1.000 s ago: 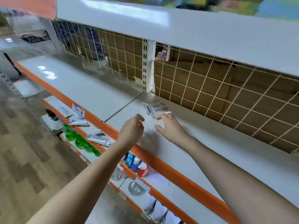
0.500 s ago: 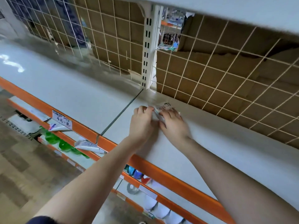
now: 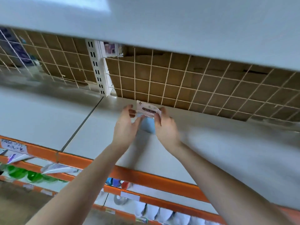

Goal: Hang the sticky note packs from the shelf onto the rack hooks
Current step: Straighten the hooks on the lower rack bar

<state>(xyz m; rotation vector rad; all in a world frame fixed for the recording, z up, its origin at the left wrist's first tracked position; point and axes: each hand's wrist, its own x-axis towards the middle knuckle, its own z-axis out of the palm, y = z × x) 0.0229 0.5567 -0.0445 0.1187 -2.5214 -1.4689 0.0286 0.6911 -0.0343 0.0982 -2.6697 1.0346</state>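
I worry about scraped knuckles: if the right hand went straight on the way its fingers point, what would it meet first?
Probably the wire grid backing the shelf, just beyond the sticky note pack that the right hand holds; depth is unclear.

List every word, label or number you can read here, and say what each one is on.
"STICKY NOTES", as best it reads through the blur: dark band on the sticky note pack, held between the left hand and right hand.
Handwritten price tag on the orange shelf edge: too blurred to read.
Small logo at the pack's top left corner: too small to read.
Packaging behind the wire grid: print unreadable.
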